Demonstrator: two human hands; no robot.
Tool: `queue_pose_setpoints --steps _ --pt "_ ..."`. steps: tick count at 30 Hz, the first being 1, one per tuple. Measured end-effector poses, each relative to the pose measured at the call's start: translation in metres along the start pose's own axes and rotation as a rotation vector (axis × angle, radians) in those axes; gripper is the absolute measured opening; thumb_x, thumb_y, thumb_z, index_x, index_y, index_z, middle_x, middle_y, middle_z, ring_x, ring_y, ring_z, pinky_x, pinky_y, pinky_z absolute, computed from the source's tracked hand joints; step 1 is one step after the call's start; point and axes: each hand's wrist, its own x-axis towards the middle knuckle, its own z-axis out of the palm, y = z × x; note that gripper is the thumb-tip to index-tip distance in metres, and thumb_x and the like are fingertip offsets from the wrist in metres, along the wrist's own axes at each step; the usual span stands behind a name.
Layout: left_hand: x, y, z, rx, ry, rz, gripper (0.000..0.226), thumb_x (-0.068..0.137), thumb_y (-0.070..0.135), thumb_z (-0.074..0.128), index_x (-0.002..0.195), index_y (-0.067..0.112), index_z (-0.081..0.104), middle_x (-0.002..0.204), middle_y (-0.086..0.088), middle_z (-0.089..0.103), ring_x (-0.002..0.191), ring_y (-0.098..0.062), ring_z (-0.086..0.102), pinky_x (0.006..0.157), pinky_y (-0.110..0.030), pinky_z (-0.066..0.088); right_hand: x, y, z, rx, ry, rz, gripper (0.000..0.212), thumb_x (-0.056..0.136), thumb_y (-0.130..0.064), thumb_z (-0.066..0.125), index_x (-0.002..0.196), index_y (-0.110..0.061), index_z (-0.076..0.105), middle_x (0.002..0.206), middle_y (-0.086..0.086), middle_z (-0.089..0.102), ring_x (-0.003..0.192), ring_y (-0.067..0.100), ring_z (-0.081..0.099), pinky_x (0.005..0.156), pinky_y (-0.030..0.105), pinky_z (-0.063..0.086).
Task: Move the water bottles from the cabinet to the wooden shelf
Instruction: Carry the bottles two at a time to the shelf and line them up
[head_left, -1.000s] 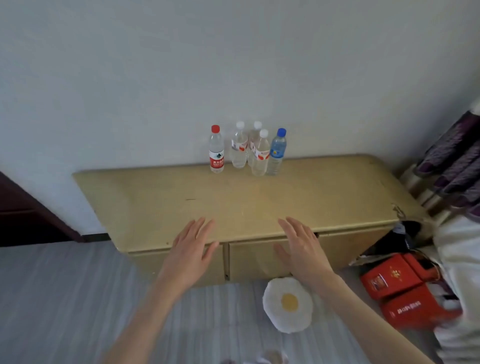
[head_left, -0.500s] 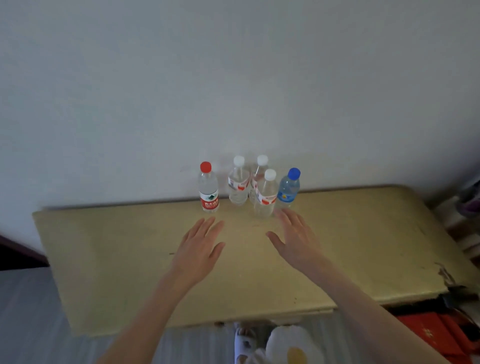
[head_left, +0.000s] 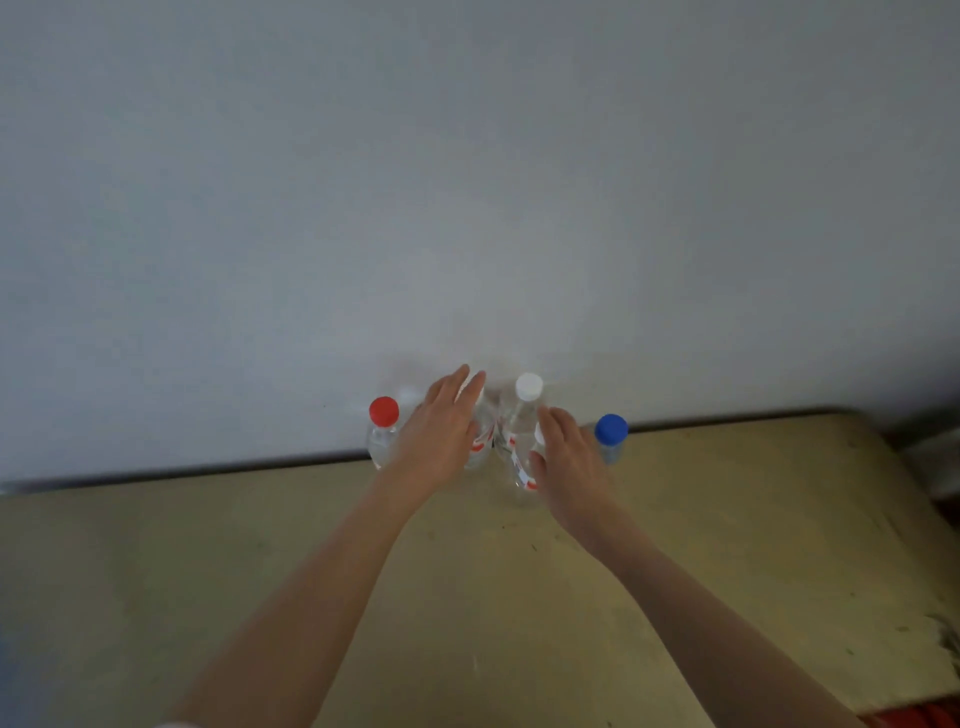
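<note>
we see left hand fingers straight, over white-cap bottles | right hand fingers spread wide, beside them | cabinet

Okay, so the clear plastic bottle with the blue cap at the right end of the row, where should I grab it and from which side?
Grip the clear plastic bottle with the blue cap round its body just below the cap, coming from the right with the right hand. It stands upright at the row's right end on the yellowish cabinet top, so that side looks free, while the white-capped bottle crowds its left.
</note>
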Motion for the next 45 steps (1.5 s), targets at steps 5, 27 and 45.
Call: queue_pose_setpoints --steps 5,27,45 --pt "0.014 -0.009 0.015 -0.015 -0.044 -0.003 0.06 0.089 0.011 0.051 0.141 0.014 0.022 0.145 -0.011 0.02 0.127 -0.028 0.032 0.097 -0.038 0.043 0.001 0.005 0.005 0.083 0.014 0.019 0.033 0.082 -0.001 0.048 0.115 -0.002 0.044 0.115 0.015 0.046 0.099 0.035 0.051 0.074 0.046 0.047" --pt "-0.108 0.012 0.022 -0.442 -0.225 0.323 0.027 0.067 0.027 0.079 0.083 0.025 0.057 0.086 0.003 0.057 0.077 -0.011 0.054 0.069 -0.023 0.039 -0.23 -0.017 0.023 0.315 0.432 0.561 0.025 0.075 -0.024 0.071 0.095 -0.013 0.061 0.089 -0.005 0.049 0.077 0.011 0.049 0.065 0.015 0.032" --pt "-0.401 0.221 0.093 -0.465 -0.624 0.937 0.023 0.067 0.016 0.079 0.086 0.019 0.066 0.088 0.0 0.061 0.079 -0.013 0.057 0.07 -0.015 0.041 -0.646 -0.075 0.062 0.317 1.127 1.244 0.028 0.07 -0.015 0.077 0.092 -0.006 0.064 0.084 -0.001 0.053 0.073 0.013 0.05 0.066 0.016 0.035"
